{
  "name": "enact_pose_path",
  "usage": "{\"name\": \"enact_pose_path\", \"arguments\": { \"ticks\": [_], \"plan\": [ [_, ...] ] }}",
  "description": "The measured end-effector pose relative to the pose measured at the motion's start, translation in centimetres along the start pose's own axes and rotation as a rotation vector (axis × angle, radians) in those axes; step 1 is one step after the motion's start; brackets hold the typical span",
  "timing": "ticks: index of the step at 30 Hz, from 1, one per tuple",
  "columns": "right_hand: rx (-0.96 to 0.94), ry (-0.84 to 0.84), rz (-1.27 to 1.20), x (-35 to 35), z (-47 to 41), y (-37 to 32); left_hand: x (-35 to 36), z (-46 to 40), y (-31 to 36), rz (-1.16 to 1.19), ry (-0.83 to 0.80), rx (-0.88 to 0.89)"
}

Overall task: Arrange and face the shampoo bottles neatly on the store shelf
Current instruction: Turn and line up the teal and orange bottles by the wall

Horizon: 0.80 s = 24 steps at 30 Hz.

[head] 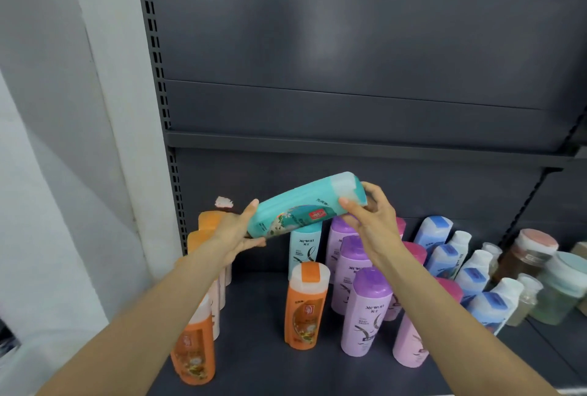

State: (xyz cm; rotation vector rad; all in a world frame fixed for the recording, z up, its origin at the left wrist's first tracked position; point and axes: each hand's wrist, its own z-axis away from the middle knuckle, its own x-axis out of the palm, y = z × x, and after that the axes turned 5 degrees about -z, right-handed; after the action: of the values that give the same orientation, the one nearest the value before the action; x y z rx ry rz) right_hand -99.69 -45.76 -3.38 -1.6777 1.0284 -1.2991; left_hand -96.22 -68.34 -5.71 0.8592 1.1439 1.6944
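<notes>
Dark grey steel makes up the shelf unit (365,148), its back panel and upper ledge bare above the stocked deck. On that deck the shampoo bottles stand in rough files: orange bottles (193,354) along the left upright, one orange bottle (306,306) alone nearer the middle, purple bottles (368,313) right of it, pink bottles (409,345) beside those, and blue-and-white bottles (476,281) further right. A pale blue bottle (303,248) stands at the back. Jars (559,291) crowd the far right edge.

Above the rows, clear of the deck, a teal bottle (305,206) lies nearly level, its clear cap end raised to the right. The left hand (236,232) grasps its base end, thumb on top and fingers underneath. The right hand (370,218) grasps the cap end, thumb on the near face and fingers wrapped behind.
</notes>
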Motion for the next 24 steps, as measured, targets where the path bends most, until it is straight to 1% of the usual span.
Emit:
{"name": "enact_pose_path", "arguments": {
  "ticks": [2,5,8,10,12,14,16,18,21,24],
  "plan": [
    [-0.046,0.012,0.107,0.2,-0.2,-0.2,0.7,-0.9,-0.8,-0.019,-0.018,-0.04],
    [-0.114,0.024,0.203,0.6,-0.7,-0.5,1.7,-2.3,-1.7,-0.052,0.02,-0.052],
    [-0.158,0.001,0.366,0.6,-1.8,-0.3,3.0,-2.7,-1.9,-0.266,0.02,0.025],
    [-0.156,-0.032,0.507,0.5,-2.6,0.3,3.9,-2.9,-2.0,-0.431,-0.027,0.093],
    [-0.161,-0.072,0.636,0.5,-3.2,1.3,4.4,-3.3,-2.0,-0.597,-0.079,0.238],
    [-0.17,-0.128,0.767,0.5,-3.6,2.5,4.7,-3.5,-1.8,-0.667,-0.114,0.372],
    [-0.148,-0.15,0.84,0.4,-3.9,3.8,4.7,-3.9,-1.7,-0.691,-0.137,0.469],
    [-0.102,-0.16,0.846,0.2,-4.1,5.2,4.5,-4.5,-1.8,-0.714,-0.158,0.524],
    [-0.049,-0.176,0.88,0.0,-4.4,6.9,4.0,-5.4,-2.6,-0.758,-0.194,0.511],
    [0.036,-0.232,0.923,0.0,-5.0,8.1,3.7,-6.2,-3.5,-0.808,-0.213,0.473]
  ]
}}
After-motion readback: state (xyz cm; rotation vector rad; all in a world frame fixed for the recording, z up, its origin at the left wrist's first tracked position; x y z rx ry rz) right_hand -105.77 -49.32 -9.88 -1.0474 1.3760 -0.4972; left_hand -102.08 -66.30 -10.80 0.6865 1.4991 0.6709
